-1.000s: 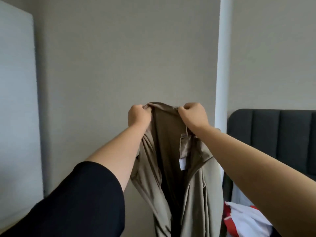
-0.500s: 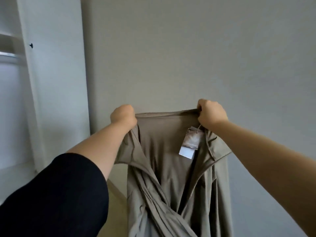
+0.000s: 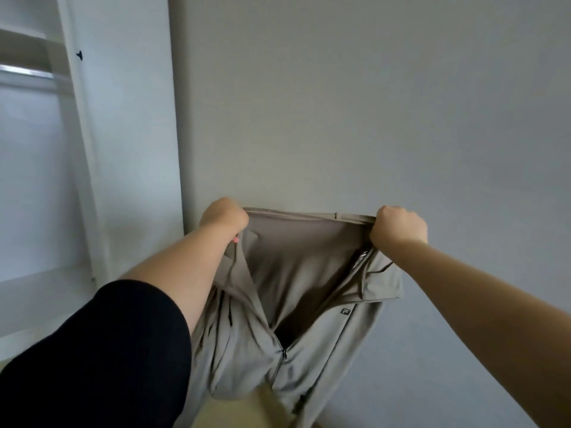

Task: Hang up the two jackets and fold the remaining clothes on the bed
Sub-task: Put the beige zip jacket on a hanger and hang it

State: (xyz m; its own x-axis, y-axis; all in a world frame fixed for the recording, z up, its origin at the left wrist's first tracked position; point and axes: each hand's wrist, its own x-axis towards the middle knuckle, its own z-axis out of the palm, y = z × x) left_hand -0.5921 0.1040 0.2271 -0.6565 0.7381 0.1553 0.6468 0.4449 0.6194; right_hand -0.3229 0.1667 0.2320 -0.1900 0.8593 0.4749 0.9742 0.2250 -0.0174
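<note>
Wardrobe: one open white wardrobe at far left, with one metal hanging rail; no hanger shows.
Left hand: the left hand is fisted tight around the left end of the collar.
Jacket: one beige lightweight zip jacket, held up in front of the grey wall, collar stretched flat between the fists, front part-unzipped, body hanging down.
Right hand: the right hand is clenched on the collar's right end.
Progress: early, I judge; this jacket is not yet hung, and the second jacket, bed and remaining clothes are out of view.
Count: two hands, one jacket, one rail.
</note>
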